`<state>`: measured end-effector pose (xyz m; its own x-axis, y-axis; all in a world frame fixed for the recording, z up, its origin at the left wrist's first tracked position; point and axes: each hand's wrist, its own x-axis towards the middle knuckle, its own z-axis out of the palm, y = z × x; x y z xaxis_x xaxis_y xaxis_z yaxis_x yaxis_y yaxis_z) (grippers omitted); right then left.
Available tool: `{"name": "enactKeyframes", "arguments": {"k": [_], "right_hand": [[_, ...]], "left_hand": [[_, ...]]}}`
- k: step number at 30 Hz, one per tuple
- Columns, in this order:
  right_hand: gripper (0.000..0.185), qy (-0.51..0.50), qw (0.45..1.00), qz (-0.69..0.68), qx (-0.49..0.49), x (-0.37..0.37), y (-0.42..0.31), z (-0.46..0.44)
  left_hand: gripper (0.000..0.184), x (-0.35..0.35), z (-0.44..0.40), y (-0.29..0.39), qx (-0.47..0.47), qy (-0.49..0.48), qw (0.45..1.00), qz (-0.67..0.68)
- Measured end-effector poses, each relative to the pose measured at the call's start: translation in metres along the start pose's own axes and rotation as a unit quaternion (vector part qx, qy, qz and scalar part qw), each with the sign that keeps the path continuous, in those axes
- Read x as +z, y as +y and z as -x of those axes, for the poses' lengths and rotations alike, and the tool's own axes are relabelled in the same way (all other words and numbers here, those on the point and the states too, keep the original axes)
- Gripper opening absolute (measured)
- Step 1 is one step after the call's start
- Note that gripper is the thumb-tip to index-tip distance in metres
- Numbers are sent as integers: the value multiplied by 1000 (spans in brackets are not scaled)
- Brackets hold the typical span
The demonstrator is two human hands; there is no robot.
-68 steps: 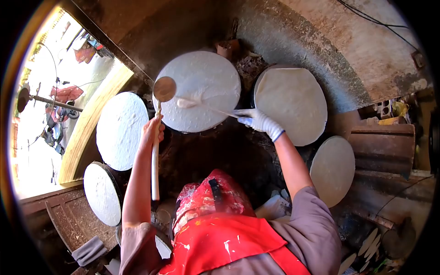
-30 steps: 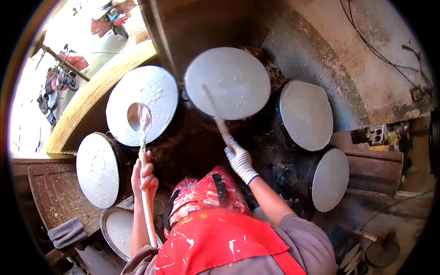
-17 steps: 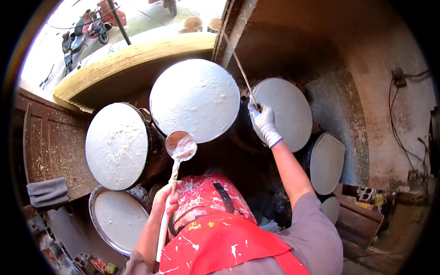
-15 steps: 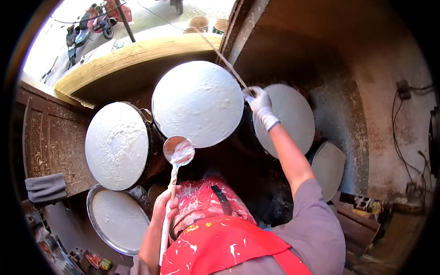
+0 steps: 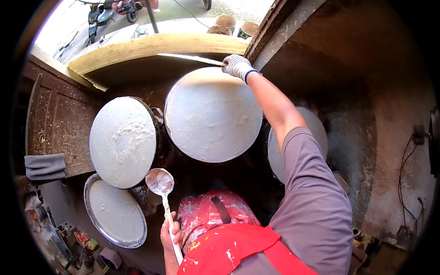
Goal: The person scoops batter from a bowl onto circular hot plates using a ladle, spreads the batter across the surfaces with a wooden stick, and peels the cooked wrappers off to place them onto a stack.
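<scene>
My left hand [image 5: 170, 233] is closed around the white-smeared handle of a ladle [image 5: 160, 181]; its bowl faces up with whitish residue inside. My right hand [image 5: 238, 67], in a striped glove, grips a thin pale stick [image 5: 192, 58]. The stick points left along the far edge of the middle round surface [image 5: 213, 117], which carries a smooth white layer. Left of it is another round surface [image 5: 123, 142] with a lumpy white layer. A third white round [image 5: 299, 144] sits at the right, partly hidden by my right arm.
A rimmed round pan [image 5: 117, 211] with white contents lies at lower left. A wooden ledge [image 5: 160, 46] runs along the back, with buckets [image 5: 225, 21] and a scooter outside. A grey cloth [image 5: 45, 166] hangs at left. Wires [image 5: 401, 183] run down the right wall.
My right hand has moved from the middle round's right side to its far edge, and the stick has swung to point left. The ladle has shifted left and lower. The camera view has shifted.
</scene>
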<state>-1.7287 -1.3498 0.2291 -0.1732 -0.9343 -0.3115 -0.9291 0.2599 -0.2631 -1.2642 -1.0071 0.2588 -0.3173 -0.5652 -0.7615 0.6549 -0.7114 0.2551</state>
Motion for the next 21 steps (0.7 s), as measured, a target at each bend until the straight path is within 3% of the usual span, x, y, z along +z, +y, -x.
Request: {"name": "enactKeyframes", "arguments": {"k": [6, 13, 15, 18, 21], "right_hand": [[28, 81, 988, -119, -56, -39, 8, 90], [21, 258, 926, -260, -89, -79, -32, 354], [26, 300, 932, -190, -65, -80, -62, 441], [30, 378, 921, -94, 20, -61, -104, 566], [37, 430, 901, 44, 40, -23, -108, 691]], "left_hand": [[33, -29, -6, 38, -60, -78, 995, -14], [36, -102, -19, 115, -129, -153, 964, -174], [36, -105, -17, 134, -142, -127, 961, -202], [38, -107, -30, 142, -186, -178, 937, -237], [40, -81, -44, 97, -201, -259, 908, -263]]}}
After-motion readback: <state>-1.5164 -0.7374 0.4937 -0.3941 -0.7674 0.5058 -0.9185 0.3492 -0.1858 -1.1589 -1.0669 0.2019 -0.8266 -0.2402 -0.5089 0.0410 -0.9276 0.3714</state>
